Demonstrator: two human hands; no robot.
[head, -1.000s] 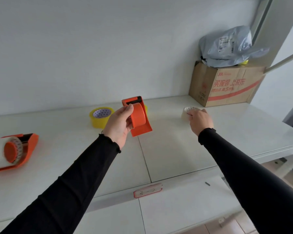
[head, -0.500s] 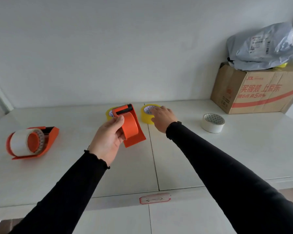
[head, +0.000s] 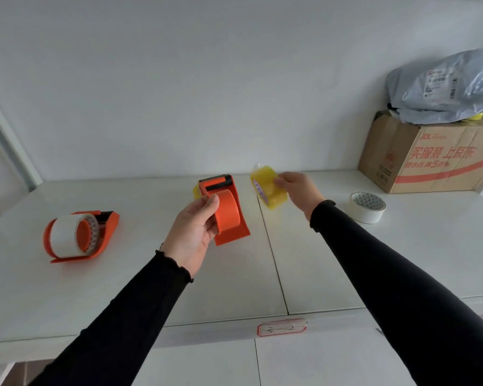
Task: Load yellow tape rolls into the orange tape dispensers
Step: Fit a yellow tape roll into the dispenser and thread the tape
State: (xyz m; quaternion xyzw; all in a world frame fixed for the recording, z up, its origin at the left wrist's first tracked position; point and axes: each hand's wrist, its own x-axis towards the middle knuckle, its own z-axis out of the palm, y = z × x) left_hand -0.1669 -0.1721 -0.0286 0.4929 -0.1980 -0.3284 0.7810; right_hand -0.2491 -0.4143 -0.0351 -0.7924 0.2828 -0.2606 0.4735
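Two hands work above the middle of the table in the head view. Left hand (head: 196, 232) closes its grip on an empty orange dispenser (head: 226, 211), thumb on the hub, holding it clear of the table with the cutter end toward the far edge; that probably keeps the hub's open side facing the other hand. Right hand (head: 297, 189) pinches a yellow roll (head: 268, 188) in the air just right of the dispenser, apart from it, its core turned roughly toward the hub, likely so it can slide straight on. Loading has not yet happened.

A sliver of a second yellow roll (head: 196, 191) shows behind the held dispenser, near the far edge. Toward the left edge a second dispenser (head: 80, 236) lies on the table, carrying a white roll rather than yellow. A loose white roll (head: 367, 207) sits to the right, in front of a cardboard box (head: 427, 158) topped by a grey bag (head: 441, 87) in the far right corner.
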